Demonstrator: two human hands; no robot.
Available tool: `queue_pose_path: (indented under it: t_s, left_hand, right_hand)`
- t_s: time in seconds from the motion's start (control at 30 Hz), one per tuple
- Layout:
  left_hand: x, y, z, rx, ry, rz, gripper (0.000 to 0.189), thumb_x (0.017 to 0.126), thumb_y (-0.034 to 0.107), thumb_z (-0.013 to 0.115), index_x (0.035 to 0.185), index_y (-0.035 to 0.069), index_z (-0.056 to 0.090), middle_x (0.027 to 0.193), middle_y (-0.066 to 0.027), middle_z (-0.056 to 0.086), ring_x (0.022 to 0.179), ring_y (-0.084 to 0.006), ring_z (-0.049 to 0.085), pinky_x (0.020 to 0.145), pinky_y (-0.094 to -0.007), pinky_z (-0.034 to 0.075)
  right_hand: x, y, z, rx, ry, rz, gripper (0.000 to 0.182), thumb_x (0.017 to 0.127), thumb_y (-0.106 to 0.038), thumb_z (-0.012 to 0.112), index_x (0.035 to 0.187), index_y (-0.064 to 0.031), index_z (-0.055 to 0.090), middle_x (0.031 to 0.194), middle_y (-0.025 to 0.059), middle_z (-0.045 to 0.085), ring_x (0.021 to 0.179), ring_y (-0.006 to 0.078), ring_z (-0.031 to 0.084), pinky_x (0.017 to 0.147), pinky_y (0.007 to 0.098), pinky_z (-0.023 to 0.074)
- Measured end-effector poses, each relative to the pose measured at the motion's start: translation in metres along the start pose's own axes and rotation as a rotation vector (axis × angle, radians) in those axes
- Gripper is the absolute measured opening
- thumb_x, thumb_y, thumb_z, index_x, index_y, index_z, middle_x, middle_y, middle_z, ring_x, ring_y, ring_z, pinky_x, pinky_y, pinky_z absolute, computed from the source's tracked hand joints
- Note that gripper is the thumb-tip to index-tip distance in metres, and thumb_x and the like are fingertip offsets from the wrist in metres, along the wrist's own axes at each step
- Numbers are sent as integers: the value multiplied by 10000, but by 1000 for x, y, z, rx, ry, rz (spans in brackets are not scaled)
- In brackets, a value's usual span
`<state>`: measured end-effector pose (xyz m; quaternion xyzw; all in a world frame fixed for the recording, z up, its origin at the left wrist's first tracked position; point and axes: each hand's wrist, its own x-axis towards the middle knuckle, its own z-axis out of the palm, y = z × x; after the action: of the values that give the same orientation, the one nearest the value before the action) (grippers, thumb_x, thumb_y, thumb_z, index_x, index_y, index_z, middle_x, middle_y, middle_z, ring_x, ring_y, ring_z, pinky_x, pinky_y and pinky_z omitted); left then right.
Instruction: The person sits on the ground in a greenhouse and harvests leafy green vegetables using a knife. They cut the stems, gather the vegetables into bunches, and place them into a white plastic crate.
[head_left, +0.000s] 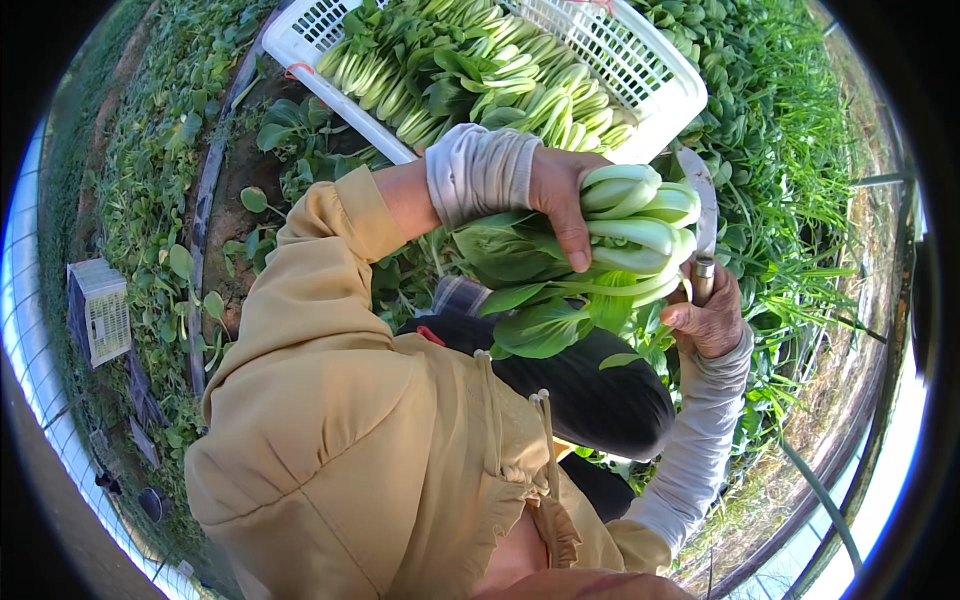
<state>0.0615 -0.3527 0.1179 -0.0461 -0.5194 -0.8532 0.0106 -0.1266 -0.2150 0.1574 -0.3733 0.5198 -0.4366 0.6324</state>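
My left hand (564, 196) is wrapped around a bunch of bok choy heads (634, 232), their pale stem bases facing right and the green leaves hanging toward my lap. In my right hand (709, 319) is a harvesting knife (703, 214) with a wooden handle and a curved, stained blade. The blade points away from me, close beside the cut bases; whether it touches them I cannot tell. Just beyond my left hand stands a white plastic crate (660, 112), holding rows of bok choy (517, 67) laid stem ends toward me.
Dense bok choy plants (739, 172) grow to the right, with tall grass (802, 247) past them. Left of the crate are sparse plants, bare soil (238, 281) and a dark hose-like strip (201, 247). A second white crate (105, 311) sits far left. A metal pole (821, 495) crosses the lower right.
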Motion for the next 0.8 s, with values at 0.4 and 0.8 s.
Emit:
queue_pose_path:
  t_s: [0.4, 0.8]
  left_hand:
    - [-159, 59, -149, 1063, 1017, -253, 601, 571, 138, 710, 1104, 46, 447, 977, -62, 555, 887, -161, 523, 790, -280, 400]
    - [-103, -134, -321, 1384, 1607, -925, 1115, 504, 660, 590, 1300, 110, 36, 1334, -182, 82, 1241, -313, 53, 971, -500, 63]
  right_hand:
    - [150, 55, 23, -733, 406, -352, 238, 660, -196, 652, 735, -32, 496, 539, 79, 504, 463, 183, 500, 478, 284, 413]
    - [173, 61, 34, -771, 148, -251, 277, 665, -167, 648, 841, -93, 448, 559, 91, 531, 523, 291, 553, 452, 336, 435]
